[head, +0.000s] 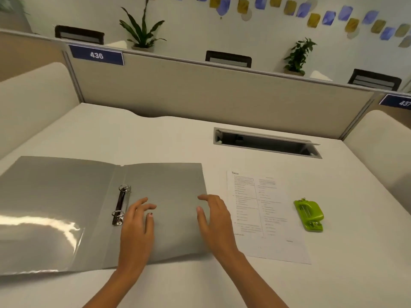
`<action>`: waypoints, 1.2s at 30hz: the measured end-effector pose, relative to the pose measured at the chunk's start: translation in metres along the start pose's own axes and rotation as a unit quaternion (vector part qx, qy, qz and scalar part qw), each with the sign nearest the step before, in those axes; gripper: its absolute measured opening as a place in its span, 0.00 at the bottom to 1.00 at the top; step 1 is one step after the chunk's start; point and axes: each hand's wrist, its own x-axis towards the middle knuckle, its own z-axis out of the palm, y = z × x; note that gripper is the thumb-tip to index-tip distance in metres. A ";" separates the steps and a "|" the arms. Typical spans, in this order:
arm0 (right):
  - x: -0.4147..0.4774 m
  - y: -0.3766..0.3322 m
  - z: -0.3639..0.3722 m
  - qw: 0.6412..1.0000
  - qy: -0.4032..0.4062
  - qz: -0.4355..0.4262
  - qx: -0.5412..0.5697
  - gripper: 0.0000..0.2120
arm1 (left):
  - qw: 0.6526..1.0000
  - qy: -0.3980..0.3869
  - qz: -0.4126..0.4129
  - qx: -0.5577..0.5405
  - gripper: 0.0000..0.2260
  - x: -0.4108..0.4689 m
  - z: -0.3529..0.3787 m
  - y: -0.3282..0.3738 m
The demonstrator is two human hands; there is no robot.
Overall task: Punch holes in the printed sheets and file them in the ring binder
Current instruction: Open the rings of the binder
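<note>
Nearest to us, we are holding our left hand (138, 221) over the right-hand cover of the open ring binder (66, 196), fingers loosely spread and gripping nothing; whether the fingertips are touching the cover we cannot tell. Our right hand (214, 218) is reaching over that cover's right edge, likewise relaxed and holding nothing. The grey binder is lying flat on the white desk (178, 141) at our left, with its metal rings (121, 204) just left of our left hand and a clear pocket (40, 241) shining on the left cover. Just beside the binder's right edge, the printed sheets (266, 218) are lying flat, text up, and we cannot tell how many there are. To their right, near but apart, the green hole punch (309, 215) is sitting on the desk. Farther back, a cable slot (264, 143) is standing open in the desk surface. Behind it a grey partition (200, 90) is closing off the desk, carrying a blue label reading 436 (96, 55), and beyond it two potted plants (142, 25) are standing by the wall.
</note>
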 end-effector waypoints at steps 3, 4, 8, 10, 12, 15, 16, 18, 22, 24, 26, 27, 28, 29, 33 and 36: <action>-0.004 -0.015 0.032 0.999 -0.037 -0.009 0.027 0.11 | 0.997 0.047 -0.055 -0.008 0.09 0.001 -0.025 -0.023; -0.004 -0.020 0.042 0.998 -0.047 -0.014 0.037 0.11 | 0.995 0.063 -0.072 -0.010 0.08 0.003 -0.031 -0.030; 0.000 -0.040 0.074 0.994 -0.076 -0.023 0.068 0.09 | 0.987 0.104 -0.116 -0.025 0.08 0.015 -0.051 -0.050; 0.003 -0.048 0.088 0.993 -0.086 -0.024 0.082 0.08 | 0.986 0.107 -0.124 -0.026 0.07 0.022 -0.059 -0.058; 0.006 -0.055 0.100 0.991 -0.092 -0.025 0.093 0.08 | 0.987 0.095 -0.127 -0.018 0.07 0.027 -0.063 -0.064; 0.014 -0.061 0.118 0.987 -0.108 -0.024 0.119 0.08 | 0.988 0.050 -0.140 -0.035 0.08 0.033 -0.067 -0.072; 0.017 -0.063 0.124 0.984 -0.119 -0.017 0.132 0.08 | 0.989 0.037 -0.138 -0.040 0.08 0.035 -0.068 -0.074; 0.021 -0.066 0.134 0.978 -0.136 0.004 0.156 0.09 | 0.990 0.021 -0.132 -0.049 0.09 0.040 -0.070 -0.079; 0.022 -0.065 0.145 0.973 -0.135 0.021 0.187 0.08 | 0.990 -0.027 -0.114 -0.079 0.09 0.049 -0.070 -0.081; 0.023 -0.061 0.148 0.974 -0.125 0.023 0.188 0.07 | 0.989 -0.046 -0.109 -0.084 0.10 0.054 -0.068 -0.085; 0.025 -0.059 0.149 0.975 -0.118 0.026 0.185 0.05 | 0.989 -0.066 -0.102 -0.082 0.09 0.058 -0.068 -0.088; 0.026 -0.058 0.149 0.977 -0.113 0.025 0.180 0.03 | 0.989 -0.077 -0.099 -0.084 0.09 0.060 -0.068 -0.089; 0.028 -0.057 0.149 0.978 -0.109 0.024 0.177 0.02 | 0.987 -0.090 -0.098 -0.089 0.09 0.063 -0.068 -0.090; 0.029 -0.056 0.149 0.978 -0.105 0.025 0.177 0.02 | 0.985 -0.106 -0.101 -0.094 0.09 0.066 -0.068 -0.090; 0.030 -0.052 0.150 0.978 -0.110 0.028 0.177 0.02 | 0.978 -0.146 -0.107 -0.103 0.08 0.073 -0.067 -0.092; 0.031 -0.050 0.152 0.976 -0.130 0.028 0.173 0.01 | 0.976 -0.156 -0.111 -0.104 0.08 0.076 -0.066 -0.093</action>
